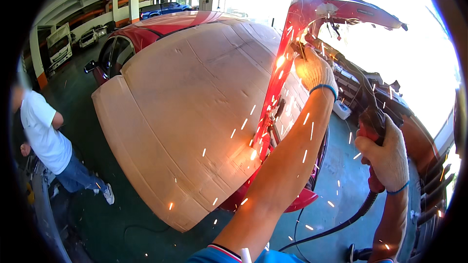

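Note:
My right hand, in a white knit glove, grips the red handle of a welding torch. Its dark neck runs up and left toward the raised red car panel. By the bright spot on that panel, my left hand, also gloved, is closed with its fingers bent; what lies between them is hidden. Sparks fly down and outward from the panel, across both forearms. Beside the panel, a large brown cardboard sheet covers the rear of a red car.
At the left stands a person in a white shirt and jeans. A black cable trails from the torch across the green floor. Parked vehicles, including a white truck and a blue pickup, stand farther back. Dark shelving lines the right.

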`<state>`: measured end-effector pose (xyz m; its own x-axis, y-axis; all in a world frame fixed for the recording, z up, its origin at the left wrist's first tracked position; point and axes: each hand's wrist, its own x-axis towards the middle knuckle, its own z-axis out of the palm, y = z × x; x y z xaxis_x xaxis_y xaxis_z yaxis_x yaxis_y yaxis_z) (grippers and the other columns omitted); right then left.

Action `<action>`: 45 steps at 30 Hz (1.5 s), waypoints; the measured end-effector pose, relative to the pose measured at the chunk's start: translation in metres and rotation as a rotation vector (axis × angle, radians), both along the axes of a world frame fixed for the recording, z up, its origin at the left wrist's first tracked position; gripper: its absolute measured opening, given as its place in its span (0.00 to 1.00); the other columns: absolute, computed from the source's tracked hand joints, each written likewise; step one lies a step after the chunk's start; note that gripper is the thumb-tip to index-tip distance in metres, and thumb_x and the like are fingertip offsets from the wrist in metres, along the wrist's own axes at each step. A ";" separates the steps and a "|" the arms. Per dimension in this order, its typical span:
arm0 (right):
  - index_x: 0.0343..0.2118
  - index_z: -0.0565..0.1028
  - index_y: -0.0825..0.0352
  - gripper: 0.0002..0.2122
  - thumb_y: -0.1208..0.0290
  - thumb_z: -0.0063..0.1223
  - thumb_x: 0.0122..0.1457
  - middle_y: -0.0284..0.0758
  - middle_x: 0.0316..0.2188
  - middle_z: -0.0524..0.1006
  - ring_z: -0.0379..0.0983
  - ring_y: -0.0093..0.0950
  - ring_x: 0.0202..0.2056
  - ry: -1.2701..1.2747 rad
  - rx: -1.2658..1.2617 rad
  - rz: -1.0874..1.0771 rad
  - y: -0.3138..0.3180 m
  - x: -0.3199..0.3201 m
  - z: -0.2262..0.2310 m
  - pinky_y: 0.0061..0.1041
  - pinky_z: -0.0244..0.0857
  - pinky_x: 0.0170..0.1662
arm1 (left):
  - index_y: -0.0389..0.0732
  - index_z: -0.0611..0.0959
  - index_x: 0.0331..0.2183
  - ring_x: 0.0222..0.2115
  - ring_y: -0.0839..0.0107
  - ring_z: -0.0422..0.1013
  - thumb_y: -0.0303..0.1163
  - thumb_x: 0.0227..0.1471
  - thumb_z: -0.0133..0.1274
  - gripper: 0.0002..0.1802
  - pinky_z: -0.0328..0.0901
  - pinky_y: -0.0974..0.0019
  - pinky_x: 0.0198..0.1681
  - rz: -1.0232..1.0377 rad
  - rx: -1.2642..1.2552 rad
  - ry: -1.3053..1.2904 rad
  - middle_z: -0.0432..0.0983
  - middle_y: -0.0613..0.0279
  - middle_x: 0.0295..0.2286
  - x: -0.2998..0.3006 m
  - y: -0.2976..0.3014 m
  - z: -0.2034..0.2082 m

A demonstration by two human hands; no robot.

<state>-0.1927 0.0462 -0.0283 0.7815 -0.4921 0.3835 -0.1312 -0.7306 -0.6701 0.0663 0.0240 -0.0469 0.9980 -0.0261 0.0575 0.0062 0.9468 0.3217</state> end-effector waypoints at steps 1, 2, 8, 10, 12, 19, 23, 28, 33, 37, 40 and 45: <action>0.42 0.75 0.71 0.15 0.74 0.64 0.52 0.31 0.26 0.75 0.73 0.20 0.25 -0.029 0.055 -0.015 0.000 -0.007 -0.002 0.25 0.70 0.27 | 0.36 0.78 0.55 0.35 0.60 0.81 0.41 0.70 0.49 0.21 0.73 0.62 0.31 0.037 0.011 -0.021 0.80 0.49 0.35 -0.003 -0.010 -0.002; 0.42 0.75 0.71 0.15 0.74 0.64 0.52 0.31 0.26 0.75 0.73 0.20 0.25 -0.043 0.066 0.041 0.001 -0.009 -0.004 0.24 0.70 0.28 | 0.36 0.77 0.55 0.31 0.62 0.79 0.41 0.70 0.49 0.21 0.72 0.63 0.29 0.185 0.191 -0.088 0.80 0.49 0.33 0.022 -0.021 -0.016; 0.45 0.76 0.70 0.16 0.75 0.64 0.52 0.32 0.30 0.78 0.74 0.21 0.26 -0.081 0.136 0.104 -0.016 -0.027 -0.007 0.23 0.71 0.29 | 0.36 0.72 0.40 0.14 0.70 0.69 0.41 0.72 0.47 0.16 0.62 0.66 0.15 -0.043 -0.013 0.033 0.72 0.60 0.18 -0.010 0.043 0.018; 0.45 0.76 0.70 0.17 0.75 0.65 0.52 0.33 0.30 0.78 0.75 0.20 0.26 -0.055 0.162 0.036 -0.027 -0.036 -0.011 0.24 0.71 0.29 | 0.36 0.71 0.41 0.14 0.70 0.69 0.37 0.71 0.46 0.13 0.60 0.66 0.15 -0.068 0.014 0.024 0.71 0.61 0.19 -0.016 0.032 0.016; 0.45 0.76 0.71 0.17 0.75 0.65 0.51 0.33 0.30 0.78 0.75 0.20 0.26 -0.068 0.191 0.029 -0.035 -0.039 -0.018 0.24 0.72 0.29 | 0.37 0.71 0.42 0.14 0.71 0.67 0.36 0.69 0.45 0.11 0.59 0.66 0.15 -0.092 -0.027 0.073 0.69 0.61 0.18 -0.019 0.029 0.015; 0.44 0.76 0.70 0.16 0.75 0.65 0.51 0.32 0.26 0.77 0.74 0.20 0.25 -0.028 0.177 0.049 -0.051 -0.042 -0.028 0.26 0.70 0.28 | 0.40 0.74 0.39 0.14 0.75 0.63 0.38 0.69 0.47 0.11 0.56 0.69 0.15 -0.109 0.030 0.071 0.68 0.65 0.20 -0.023 0.030 0.014; 0.43 0.77 0.70 0.16 0.74 0.66 0.52 0.31 0.25 0.76 0.74 0.20 0.25 -0.032 0.183 0.083 -0.055 -0.041 -0.031 0.26 0.70 0.29 | 0.46 0.71 0.54 0.13 0.70 0.67 0.31 0.66 0.50 0.16 0.62 0.64 0.14 -0.049 0.059 -0.024 0.72 0.60 0.20 -0.014 0.034 0.009; 0.48 0.75 0.71 0.21 0.74 0.66 0.49 0.36 0.35 0.81 0.77 0.23 0.27 0.026 0.211 0.090 -0.068 -0.044 -0.037 0.26 0.75 0.30 | 0.43 0.75 0.49 0.15 0.71 0.70 0.28 0.64 0.52 0.12 0.64 0.66 0.16 -0.048 0.084 -0.009 0.74 0.60 0.24 -0.008 0.028 0.005; 0.48 0.76 0.71 0.21 0.74 0.65 0.50 0.36 0.35 0.81 0.77 0.23 0.28 0.020 0.212 0.132 -0.081 -0.045 -0.043 0.26 0.75 0.30 | 0.39 0.76 0.46 0.28 0.64 0.77 0.41 0.68 0.56 0.15 0.74 0.55 0.33 -0.137 0.098 -0.039 0.78 0.57 0.34 0.000 0.026 -0.009; 0.47 0.76 0.70 0.20 0.75 0.66 0.50 0.35 0.33 0.81 0.76 0.22 0.28 -0.013 0.289 0.159 -0.091 -0.044 -0.049 0.25 0.73 0.31 | 0.40 0.77 0.41 0.25 0.63 0.76 0.42 0.70 0.52 0.14 0.74 0.54 0.32 -0.237 0.149 -0.035 0.79 0.55 0.30 0.017 0.031 -0.034; 0.44 0.77 0.70 0.17 0.77 0.67 0.50 0.33 0.31 0.79 0.75 0.21 0.28 -0.034 0.339 0.190 -0.095 -0.043 -0.051 0.26 0.72 0.32 | 0.38 0.77 0.38 0.22 0.63 0.74 0.38 0.72 0.50 0.13 0.74 0.55 0.30 -0.173 0.077 -0.015 0.77 0.56 0.27 0.021 0.019 -0.055; 0.45 0.77 0.71 0.18 0.77 0.67 0.49 0.34 0.32 0.80 0.75 0.22 0.29 -0.068 0.398 0.208 -0.116 -0.044 -0.063 0.26 0.73 0.33 | 0.38 0.77 0.37 0.23 0.65 0.75 0.35 0.71 0.52 0.11 0.75 0.57 0.32 -0.130 0.137 -0.113 0.77 0.56 0.27 0.013 0.012 -0.058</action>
